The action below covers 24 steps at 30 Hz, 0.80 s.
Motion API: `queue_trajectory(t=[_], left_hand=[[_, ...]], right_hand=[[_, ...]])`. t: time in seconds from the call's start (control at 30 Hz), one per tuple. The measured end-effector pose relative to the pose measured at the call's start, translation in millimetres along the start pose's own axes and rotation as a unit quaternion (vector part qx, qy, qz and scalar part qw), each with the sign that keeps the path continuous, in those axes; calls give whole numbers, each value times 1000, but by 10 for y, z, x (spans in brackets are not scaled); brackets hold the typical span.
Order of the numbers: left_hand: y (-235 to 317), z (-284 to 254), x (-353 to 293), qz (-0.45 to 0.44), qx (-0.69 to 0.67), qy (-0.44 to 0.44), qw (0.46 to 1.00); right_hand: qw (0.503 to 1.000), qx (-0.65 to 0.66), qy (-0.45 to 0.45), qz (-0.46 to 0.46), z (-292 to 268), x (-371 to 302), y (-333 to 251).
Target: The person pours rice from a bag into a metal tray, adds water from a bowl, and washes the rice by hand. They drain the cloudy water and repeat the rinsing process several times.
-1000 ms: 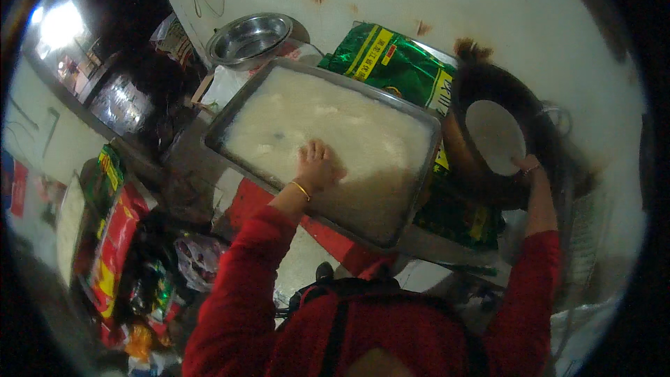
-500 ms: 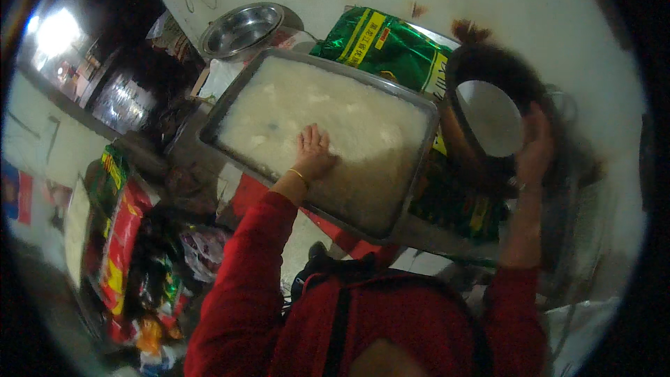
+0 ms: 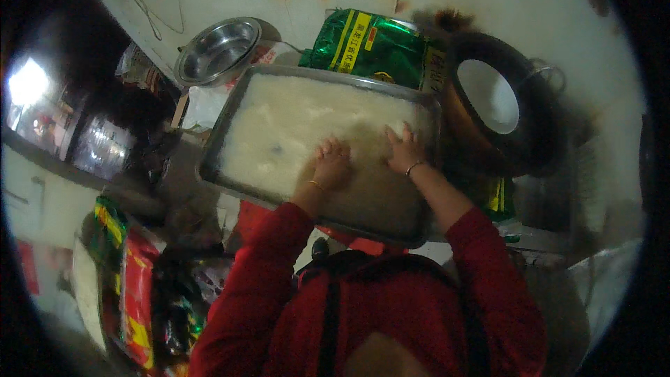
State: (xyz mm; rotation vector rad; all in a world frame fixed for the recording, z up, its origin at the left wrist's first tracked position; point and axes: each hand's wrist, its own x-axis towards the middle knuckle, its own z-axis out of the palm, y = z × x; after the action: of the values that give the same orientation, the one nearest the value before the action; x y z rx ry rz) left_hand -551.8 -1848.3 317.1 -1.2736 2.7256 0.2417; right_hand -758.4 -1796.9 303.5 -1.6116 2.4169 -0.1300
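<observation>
A wide metal tray point(image 3: 347, 79) lies before me, holding a broad layer of pale, rice-like grain point(image 3: 276, 115). My left hand point(image 3: 332, 166) lies on the grain near the tray's middle, palm down with fingers stretched out. To its right, my right hand point(image 3: 405, 153) has its fingers spread over the grain close to the tray's right side. Neither hand grasps anything that I can see. Shadow darkens the grain in the near right part of the tray. A small dark spot shows in the grain left of my left hand.
Right of the tray is a dark round pot point(image 3: 539, 129) with a pale round area inside. Behind the tray lies a shiny green and yellow bag point(image 3: 391, 52). A steel basin point(image 3: 222, 50) sits at the back left. Red and yellow packaging point(image 3: 138, 286) stands low at the left.
My right hand has moved left from the dark pot's rim to the grain in the tray. My left hand stays on the grain. The whole view has shifted slightly.
</observation>
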Motion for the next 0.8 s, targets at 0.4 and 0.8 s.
queue_trajectory(t=[0.4,0.8], left_hand=[[-718,-321,430,88,-41,134,986],[-803,-261,821,110,-16,137,984]], right_hand=[[998,-60,-9,-32,-470,335,-593],[995,-93,-32,0,-69,636,-933]])
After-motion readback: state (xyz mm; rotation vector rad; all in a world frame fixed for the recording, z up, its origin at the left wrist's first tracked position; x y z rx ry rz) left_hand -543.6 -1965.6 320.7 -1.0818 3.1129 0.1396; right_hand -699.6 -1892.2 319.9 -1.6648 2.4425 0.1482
